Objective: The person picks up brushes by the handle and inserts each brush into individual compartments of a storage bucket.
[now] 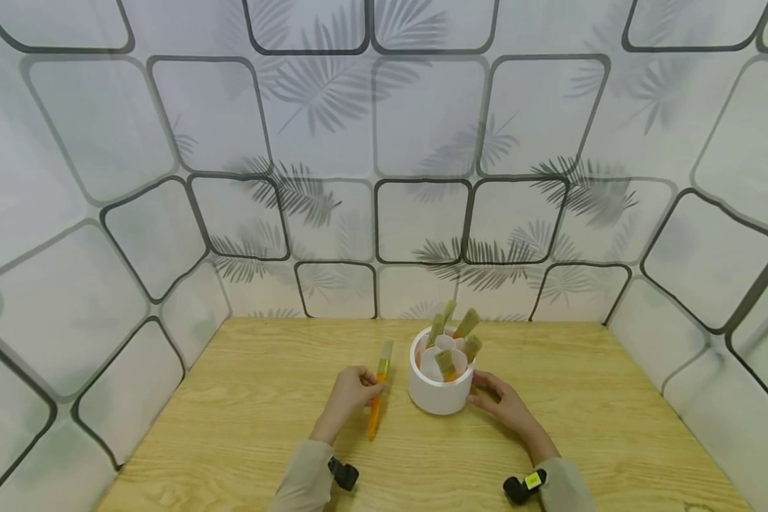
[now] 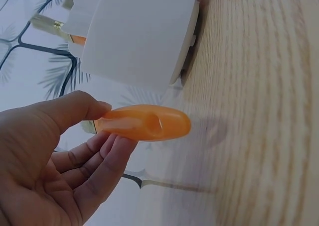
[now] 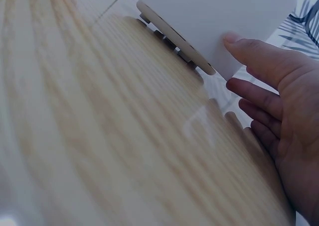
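Observation:
My left hand (image 1: 352,392) pinches the orange handle of a flat paintbrush (image 1: 377,398) between thumb and fingers, left of a round white brush holder (image 1: 438,397). In the left wrist view the handle's end (image 2: 169,124) points toward the tabletop, and a hole shows near it. Several more brushes with orange handles and pale bristles (image 1: 467,323) stand in the holder's compartments. My right hand (image 1: 502,402) rests its thumb against the holder's right side, fingers loosely bent. The right wrist view shows that thumb (image 3: 241,47) touching the white wall (image 3: 209,17).
The holder and hands are over a light wood-grain table (image 1: 262,398). Behind it and on both sides rise pale walls (image 1: 333,213) patterned with dark rounded outlines and leaves. Small feet (image 3: 169,43) show under the holder's base.

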`<state>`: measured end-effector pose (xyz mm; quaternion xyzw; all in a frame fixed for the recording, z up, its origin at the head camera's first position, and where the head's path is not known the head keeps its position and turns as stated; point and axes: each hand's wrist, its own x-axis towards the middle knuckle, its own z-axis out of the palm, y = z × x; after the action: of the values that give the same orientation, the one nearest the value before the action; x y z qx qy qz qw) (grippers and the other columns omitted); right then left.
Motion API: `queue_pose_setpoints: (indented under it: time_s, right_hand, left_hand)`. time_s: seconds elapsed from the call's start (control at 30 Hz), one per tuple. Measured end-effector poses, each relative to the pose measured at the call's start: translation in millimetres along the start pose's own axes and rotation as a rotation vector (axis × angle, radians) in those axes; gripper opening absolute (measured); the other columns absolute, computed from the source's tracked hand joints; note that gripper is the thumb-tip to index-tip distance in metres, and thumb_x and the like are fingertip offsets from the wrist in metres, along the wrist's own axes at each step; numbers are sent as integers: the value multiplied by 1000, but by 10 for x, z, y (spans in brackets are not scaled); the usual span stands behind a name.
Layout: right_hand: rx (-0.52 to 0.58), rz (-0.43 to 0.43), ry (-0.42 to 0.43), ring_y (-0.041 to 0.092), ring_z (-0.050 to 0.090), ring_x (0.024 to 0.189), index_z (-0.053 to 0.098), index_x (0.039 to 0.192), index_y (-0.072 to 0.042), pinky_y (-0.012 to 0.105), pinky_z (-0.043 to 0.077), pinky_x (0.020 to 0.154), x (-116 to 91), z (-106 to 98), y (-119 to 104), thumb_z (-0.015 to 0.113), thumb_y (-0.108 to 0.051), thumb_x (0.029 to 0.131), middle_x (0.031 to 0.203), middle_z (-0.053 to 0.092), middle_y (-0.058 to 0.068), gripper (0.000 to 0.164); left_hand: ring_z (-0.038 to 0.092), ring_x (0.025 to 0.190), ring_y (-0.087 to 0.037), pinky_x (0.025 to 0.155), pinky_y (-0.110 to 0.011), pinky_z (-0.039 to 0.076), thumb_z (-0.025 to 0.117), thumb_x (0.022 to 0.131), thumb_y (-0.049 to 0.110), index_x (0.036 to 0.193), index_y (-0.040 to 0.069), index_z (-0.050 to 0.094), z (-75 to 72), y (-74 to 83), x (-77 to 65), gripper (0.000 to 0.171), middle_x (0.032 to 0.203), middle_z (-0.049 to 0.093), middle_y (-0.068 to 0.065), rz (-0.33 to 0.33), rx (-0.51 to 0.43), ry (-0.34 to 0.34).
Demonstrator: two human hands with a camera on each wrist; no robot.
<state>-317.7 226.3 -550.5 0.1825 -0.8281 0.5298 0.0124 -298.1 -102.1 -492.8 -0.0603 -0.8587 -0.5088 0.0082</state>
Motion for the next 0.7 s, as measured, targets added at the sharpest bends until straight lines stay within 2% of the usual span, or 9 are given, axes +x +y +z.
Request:
queue_pose_setpoints:
  time_s: [0.17, 0.43, 0.7]
  right_hand:
    - [-8, -4, 6, 28, 52, 115, 50, 131, -14, 30, 40, 98, 3, 1, 16, 69, -26, 83, 119, 61, 7, 52]
    - [-25, -31, 21, 27, 56, 110, 49, 131, -9, 27, 42, 95, 3, 22, 25, 69, -21, 83, 113, 63, 9, 53]
    - [-5, -38, 3, 39, 54, 109, 46, 131, 0, 43, 42, 96, -56, 2, -250, 67, -10, 84, 110, 62, 17, 53]
  left_hand:
    - [55, 53, -10, 52, -30, 55, 71, 80, 11, 78, -1, 61, -2, -12, 8, 15, 69, 59, -6, 22, 7, 4]
    - [55, 53, -10, 51, -27, 54, 71, 80, 12, 79, 0, 60, 3, -14, 19, 16, 69, 59, -5, 30, 20, 9]
    - [57, 57, -12, 54, -30, 56, 71, 80, 12, 81, 0, 60, -8, 11, 10, 16, 72, 59, -7, 27, -3, 4]
